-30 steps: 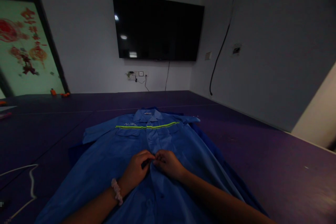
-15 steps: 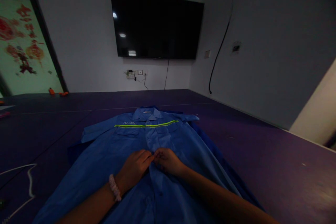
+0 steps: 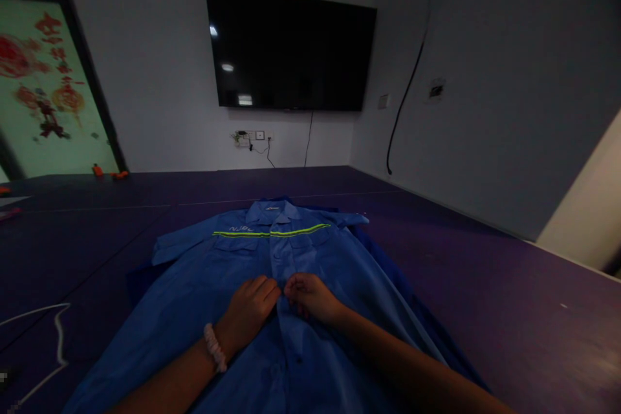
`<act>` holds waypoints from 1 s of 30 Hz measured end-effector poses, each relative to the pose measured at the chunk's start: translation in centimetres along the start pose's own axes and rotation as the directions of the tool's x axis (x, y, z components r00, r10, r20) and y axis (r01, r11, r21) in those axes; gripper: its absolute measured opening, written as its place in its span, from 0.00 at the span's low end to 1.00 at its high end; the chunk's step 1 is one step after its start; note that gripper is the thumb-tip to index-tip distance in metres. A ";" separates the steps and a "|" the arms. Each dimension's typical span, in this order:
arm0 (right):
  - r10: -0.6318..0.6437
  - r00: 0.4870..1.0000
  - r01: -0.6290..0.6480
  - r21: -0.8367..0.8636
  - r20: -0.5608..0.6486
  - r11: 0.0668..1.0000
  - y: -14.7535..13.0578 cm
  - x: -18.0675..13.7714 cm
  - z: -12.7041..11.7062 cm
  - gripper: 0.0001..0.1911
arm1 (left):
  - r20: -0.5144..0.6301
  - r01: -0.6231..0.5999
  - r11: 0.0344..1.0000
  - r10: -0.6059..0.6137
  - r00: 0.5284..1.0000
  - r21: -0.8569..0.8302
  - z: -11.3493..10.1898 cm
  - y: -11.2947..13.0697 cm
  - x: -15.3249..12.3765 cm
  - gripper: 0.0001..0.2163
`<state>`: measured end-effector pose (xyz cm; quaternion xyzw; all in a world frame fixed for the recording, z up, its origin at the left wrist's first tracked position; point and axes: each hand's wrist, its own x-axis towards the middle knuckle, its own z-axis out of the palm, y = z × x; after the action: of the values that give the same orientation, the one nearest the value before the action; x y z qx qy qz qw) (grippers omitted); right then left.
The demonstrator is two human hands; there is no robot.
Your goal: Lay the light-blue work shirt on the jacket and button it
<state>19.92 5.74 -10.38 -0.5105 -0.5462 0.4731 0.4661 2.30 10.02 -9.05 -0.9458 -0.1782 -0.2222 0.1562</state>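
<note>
A blue short-sleeved work shirt [image 3: 242, 259] lies spread flat, collar at the far end, a yellow-green stripe across its chest. Both hands meet over its front placket, about midway down. My left hand [image 3: 255, 304], with a pale scrunchie [image 3: 215, 347] on the wrist, has its fingers pinched on the placket edge. Just right of it, my right hand [image 3: 310, 297] is closed with thumb and fingers together on the same placket. Any button between the fingertips is hidden. Darker blue cloth [image 3: 378, 252] shows from under the shirt.
The shirt rests on a purple surface [image 3: 485, 291]. A white cable [image 3: 61, 336] lies at the left, and small orange objects [image 3: 98, 170] sit by the door. A television [image 3: 295, 52] hangs on the far wall; a black cable [image 3: 412, 71] dangles at the right.
My left hand has drawn back slightly to the left, so a small gap shows between the two hands' fingertips. The right hand stays almost in place.
</note>
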 end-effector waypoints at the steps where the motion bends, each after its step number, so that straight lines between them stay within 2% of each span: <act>1: -0.004 1.000 0.004 0.001 -0.002 1.000 -0.1 0.0 0.0 0.18 | 0.001 0.001 1.000 -0.001 1.000 0.001 0.0 0.0 0.0 0.07; 11: 0.037 0.999 -0.036 0.035 -0.020 0.999 -0.3 0.1 0.0 0.12 | 0.044 0.026 1.000 -0.026 0.999 0.013 -0.3 0.3 0.1 0.06; 18: 0.020 0.999 -0.020 0.007 -0.046 1.000 -0.1 0.0 0.1 0.13 | 0.062 0.032 0.999 -0.031 0.998 -0.003 -0.5 0.5 0.1 0.06; 24: -0.022 0.998 0.019 -0.053 -0.062 0.998 -0.1 -0.4 0.3 0.19 | -0.001 0.007 0.998 -0.007 1.000 -0.058 -0.3 0.2 0.0 0.07; 30: -0.013 0.997 0.005 -0.110 -0.073 0.994 -0.2 -0.4 0.4 0.19 | -0.074 -0.038 0.995 0.031 0.997 -0.095 -0.4 0.3 -0.1 0.10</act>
<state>19.51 5.29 -10.21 -0.5499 -0.5560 0.4213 0.4593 2.17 9.63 -8.87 -0.9464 -0.1451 -0.2621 0.1206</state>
